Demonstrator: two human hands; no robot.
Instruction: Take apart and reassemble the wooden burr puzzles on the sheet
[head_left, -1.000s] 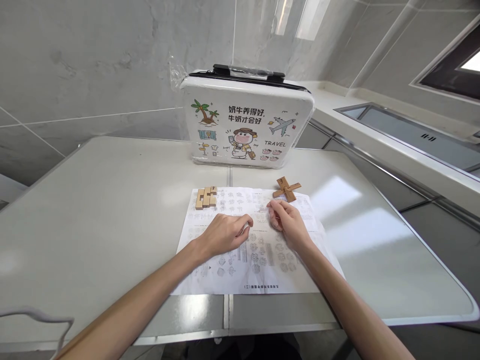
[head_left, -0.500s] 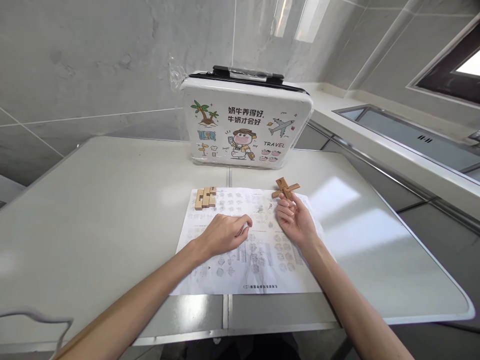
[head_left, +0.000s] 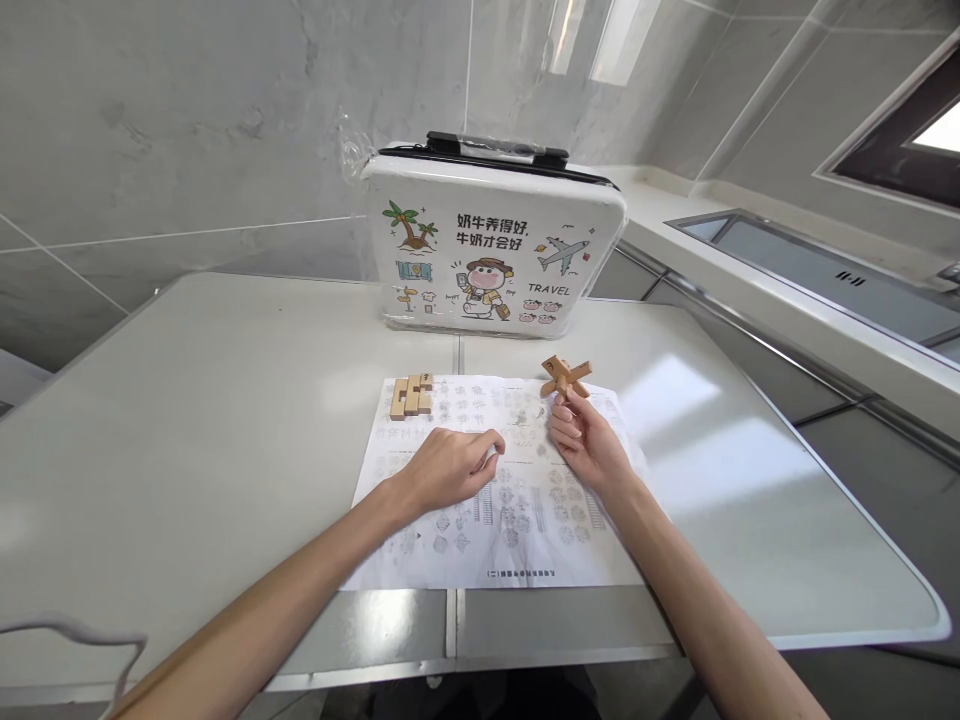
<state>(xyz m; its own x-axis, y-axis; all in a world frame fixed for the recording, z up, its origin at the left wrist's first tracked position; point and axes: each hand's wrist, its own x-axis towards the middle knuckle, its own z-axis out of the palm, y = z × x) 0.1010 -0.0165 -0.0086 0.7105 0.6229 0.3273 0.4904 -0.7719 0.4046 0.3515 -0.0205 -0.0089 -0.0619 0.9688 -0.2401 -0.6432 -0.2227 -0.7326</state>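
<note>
My right hand (head_left: pixel 592 440) is closed, its fingertips and thumb pinching a partly joined wooden burr puzzle (head_left: pixel 566 378) of crossed notched sticks with dark marks on them. The puzzle is held up over the far right edge of a printed instruction sheet (head_left: pixel 525 560). My left hand (head_left: pixel 450 468) rests on the middle of that sheet, its fingers curled in; white shows in the gap between thumb and forefinger, and no piece is visible in it. Beyond it, several loose notched wooden puzzle pieces (head_left: pixel 411 398) lie side by side on the sheet's far left corner.
A white cartoon-printed suitcase (head_left: pixel 442 215) in clear plastic stands upright at the back of the light table (head_left: pixel 225 420). Behind it is a grey tiled wall (head_left: pixel 225 120). A counter with a sink (head_left: pixel 825 270) runs along the right. A pale cord (head_left: pixel 75 632) shows at the near left.
The burr puzzle has turned in my right hand, so its crossed sticks now face another way. That hand has shifted very slightly left. My left hand has stayed in place.
</note>
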